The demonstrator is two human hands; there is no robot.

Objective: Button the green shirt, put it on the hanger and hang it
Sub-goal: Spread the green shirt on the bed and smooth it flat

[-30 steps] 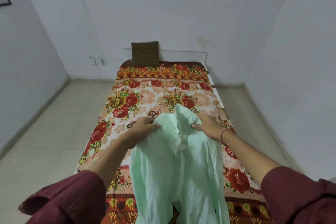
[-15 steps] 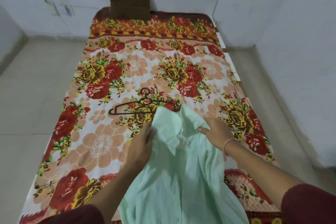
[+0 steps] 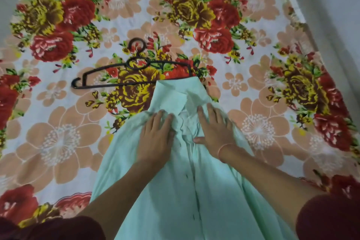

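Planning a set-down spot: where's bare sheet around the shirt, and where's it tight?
Free: bedsheet left of the green shirt, on the near side of the hanger; sheet right of the shirt to the bed edge; the strip beyond the hanger. Crowded: the collar, overlapping the hanger's right end, with left hand and right hand pressing below it.

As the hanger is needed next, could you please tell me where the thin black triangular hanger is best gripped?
Probably the looped neck below the hook of the thin black triangular hanger, from above on its left. It lies flat on the floral bedsheet, hook pointing away, and its right end sits under the collar of the pale green shirt.
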